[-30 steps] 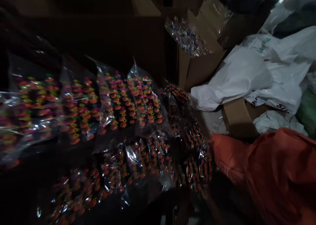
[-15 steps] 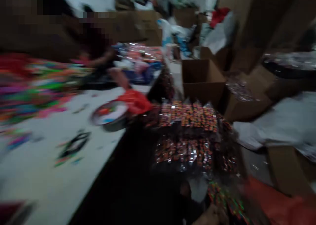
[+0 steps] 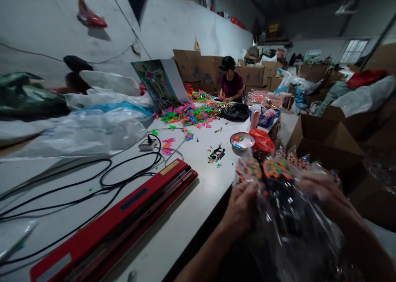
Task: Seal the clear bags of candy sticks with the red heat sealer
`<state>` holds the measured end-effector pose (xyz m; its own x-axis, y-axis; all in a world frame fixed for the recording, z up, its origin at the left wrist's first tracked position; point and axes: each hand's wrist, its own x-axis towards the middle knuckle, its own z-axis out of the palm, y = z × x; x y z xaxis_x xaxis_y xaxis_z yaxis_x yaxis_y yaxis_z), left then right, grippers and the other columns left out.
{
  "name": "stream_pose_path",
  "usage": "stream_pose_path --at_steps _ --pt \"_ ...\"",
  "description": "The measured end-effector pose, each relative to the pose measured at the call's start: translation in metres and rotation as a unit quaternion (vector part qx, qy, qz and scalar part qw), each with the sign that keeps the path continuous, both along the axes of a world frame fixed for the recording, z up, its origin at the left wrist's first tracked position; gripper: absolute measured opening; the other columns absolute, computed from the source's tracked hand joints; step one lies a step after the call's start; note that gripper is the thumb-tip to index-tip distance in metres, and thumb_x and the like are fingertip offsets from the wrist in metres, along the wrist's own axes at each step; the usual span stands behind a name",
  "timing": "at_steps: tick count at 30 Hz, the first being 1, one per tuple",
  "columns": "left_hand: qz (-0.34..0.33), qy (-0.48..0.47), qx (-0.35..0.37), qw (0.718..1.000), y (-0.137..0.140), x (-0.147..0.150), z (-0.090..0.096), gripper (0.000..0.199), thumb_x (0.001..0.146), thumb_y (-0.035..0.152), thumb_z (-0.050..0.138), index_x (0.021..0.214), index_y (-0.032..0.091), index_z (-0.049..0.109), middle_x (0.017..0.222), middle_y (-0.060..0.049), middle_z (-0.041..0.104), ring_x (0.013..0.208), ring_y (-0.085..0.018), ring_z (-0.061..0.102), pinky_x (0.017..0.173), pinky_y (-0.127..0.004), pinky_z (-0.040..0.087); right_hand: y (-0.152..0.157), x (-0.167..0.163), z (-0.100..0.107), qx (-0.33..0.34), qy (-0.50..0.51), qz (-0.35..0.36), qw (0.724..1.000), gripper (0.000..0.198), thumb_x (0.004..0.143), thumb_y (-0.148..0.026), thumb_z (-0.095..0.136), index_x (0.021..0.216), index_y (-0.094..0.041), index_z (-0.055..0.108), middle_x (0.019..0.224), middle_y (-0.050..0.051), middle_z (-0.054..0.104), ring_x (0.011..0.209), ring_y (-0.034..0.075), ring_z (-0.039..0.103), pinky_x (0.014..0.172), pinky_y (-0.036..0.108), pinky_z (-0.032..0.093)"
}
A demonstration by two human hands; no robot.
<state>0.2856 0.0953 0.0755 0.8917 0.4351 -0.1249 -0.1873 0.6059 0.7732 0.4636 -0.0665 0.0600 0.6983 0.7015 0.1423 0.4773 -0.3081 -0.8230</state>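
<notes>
Clear plastic bags packed with small orange, green and pink pieces are held up in front of me, right of the table edge. My left hand is closed on the left side of the plastic, thumb and fingers pinched near the top. My right hand has its fingers closed at the right side of the bags; it is slightly blurred, and the plastic partly covers it. Orange pieces show through at the top. Whether this is one bag or two joined ones, I cannot tell.
A red heat sealer lies on the white table, with black cables behind it. Farther back are a bowl, a red bag and a heap of colourful pieces. A co-worker sits beyond. An open carton stands right.
The view has swung left, bringing the sealer and wall into sight. My hands and the filled plastic bags have come up into the view; earlier only one hand showed at the bottom edge.
</notes>
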Motion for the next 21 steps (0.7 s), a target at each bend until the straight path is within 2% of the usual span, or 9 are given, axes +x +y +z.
stream_pose_path --at_steps 2,4,6,9,12,16,18,21 --pt "0.064 -0.027 0.021 0.997 0.046 -0.006 0.0 0.034 0.073 0.043 0.068 0.065 0.014 0.052 0.056 0.004 0.048 0.048 -0.005 0.039 0.049 -0.018 0.032 0.062 0.0 0.036 0.028 0.023 0.075 0.997 0.025 0.08 -0.037 0.057 0.064 -0.019 0.058 0.07 0.003 0.055 0.068 0.016 0.051 0.059 0.026 0.041" --pt "0.093 -0.036 0.063 0.993 0.089 -0.004 -0.013 0.033 0.073 0.041 0.069 0.066 0.015 0.051 0.057 0.005 0.046 0.049 -0.005 0.038 0.049 -0.017 0.032 0.121 -0.003 0.047 0.051 0.055 0.124 0.989 0.026 0.078 -0.037 0.055 0.059 -0.019 0.051 0.062 0.0 0.049 0.061 0.013 0.044 0.055 0.024 0.035" --pt "0.097 -0.028 0.112 0.989 0.123 0.001 -0.033 0.035 0.074 0.042 0.066 0.062 0.015 0.048 0.055 0.005 0.043 0.048 -0.005 0.034 0.048 -0.017 0.03 0.165 -0.006 0.032 0.061 0.088 0.137 0.985 0.027 0.076 -0.038 0.052 0.057 -0.019 0.045 0.057 -0.002 0.041 0.055 0.011 0.036 0.051 0.023 0.029" --pt "0.051 0.005 0.176 0.983 0.147 0.004 -0.06 0.04 0.076 0.045 0.061 0.056 0.017 0.042 0.051 0.006 0.036 0.047 -0.006 0.029 0.046 -0.019 0.025 0.199 -0.003 -0.014 0.055 0.13 0.138 0.98 0.027 0.073 -0.039 0.049 0.056 -0.019 0.043 0.053 -0.004 0.035 0.052 0.01 0.031 0.05 0.024 0.024" --pt "-0.003 0.055 0.258 0.965 0.134 -0.006 -0.078 0.041 0.08 0.047 0.056 0.057 0.017 0.042 0.054 0.004 0.037 0.052 -0.008 0.032 0.05 -0.02 0.027 0.208 0.005 -0.054 0.032 0.145 0.142 0.979 0.027 0.069 -0.04 0.049 0.053 -0.019 0.042 0.053 -0.005 0.034 0.053 0.009 0.03 0.052 0.023 0.024" --pt "0.031 0.106 0.318 0.942 0.099 -0.03 -0.1 0.042 0.085 0.05 0.05 0.06 0.017 0.044 0.061 0.003 0.039 0.06 -0.01 0.037 0.057 -0.021 0.032 0.201 0.012 -0.083 0.015 0.127 0.125 0.984 0.024 0.07 -0.036 0.052 0.056 -0.018 0.051 0.061 -0.003 0.042 0.062 0.011 0.041 0.061 0.024 0.033" --pt "0.064 0.13 0.336 0.931 0.087 -0.039 -0.11 0.04 0.087 0.049 0.047 0.064 0.016 0.05 0.063 0.001 0.044 0.062 -0.011 0.04 0.058 -0.022 0.034 0.197 0.014 -0.096 0.022 0.101 0.084 0.991 0.021 0.07 -0.034 0.052 0.056 -0.018 0.055 0.069 -0.001 0.046 0.074 0.014 0.046 0.073 0.026 0.037" --pt "0.108 0.16 0.37 0.909 0.07 -0.054 -0.124 0.036 0.087 0.047 0.048 0.071 0.016 0.059 0.07 -0.001 0.055 0.069 -0.014 0.049 0.066 -0.024 0.041 0.198 0.018 -0.117 0.053 0.066 -0.048 0.995 0.017 0.068 -0.035 0.055 0.063 -0.019 0.058 0.083 0.003 0.05 0.088 0.018 0.048 0.087 0.03 0.038"
